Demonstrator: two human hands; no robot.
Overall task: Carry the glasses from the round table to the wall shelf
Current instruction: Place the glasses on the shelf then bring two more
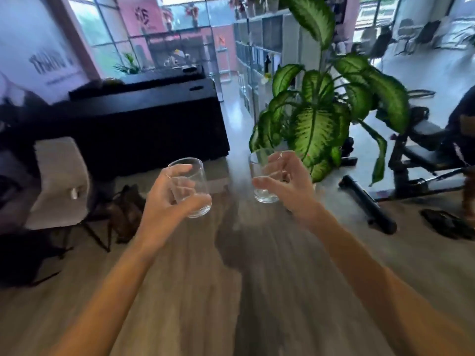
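- Left hand (pixel 167 194) gripped 1 clear glass (pixel 191 191), tilted, held out in the air over the wood floor (pixel 231 291).
- Right hand (pixel 285 186) wrapped the other glass (pixel 264 181), upright.
- Leafy plant (pixel 323 119) stood just behind, black counter (pixel 144 124) further left.

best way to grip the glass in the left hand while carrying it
Around the side wall at mid-height, coming from the side, as the left hand does now. The left glass is a smooth, straight-sided tumbler held tilted, so wrapping fingers and thumb around its wall steadies it better than pinching the rim.
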